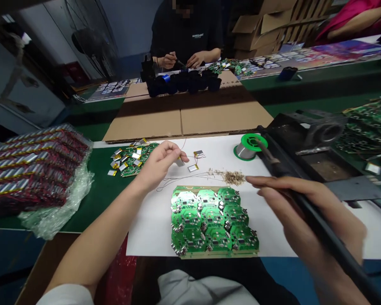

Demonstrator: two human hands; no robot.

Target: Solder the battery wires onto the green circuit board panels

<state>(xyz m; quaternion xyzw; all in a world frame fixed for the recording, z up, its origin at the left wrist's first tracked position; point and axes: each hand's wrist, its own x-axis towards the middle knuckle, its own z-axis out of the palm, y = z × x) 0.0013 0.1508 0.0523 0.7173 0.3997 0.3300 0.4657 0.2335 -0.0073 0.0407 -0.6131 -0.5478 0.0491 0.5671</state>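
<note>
My left hand (161, 163) is closed in a pinch on a small silver battery (180, 162) with thin wires, above the white sheet. Two more such batteries, one of them a silver-and-yellow battery (193, 168), lie just to its right. My right hand (317, 212) is wrapped around the black handle of a soldering iron (314, 224), whose metal end points up and left, over the solder spool (250, 146) in view. Between the hands, close to me, lies a panel of green circuit boards (212, 220). Behind it are a pile of tan bits (234, 178) and thin loose wires.
Stacked wired batteries (34, 165) and bubble wrap (60, 212) stand at left, near a board heap (135, 159) topped with batteries. A black metal stand (317, 140) and more boards (368, 127) are at right. Across the cardboard (184, 114), a co-worker (187, 38) sits behind black cups (184, 82).
</note>
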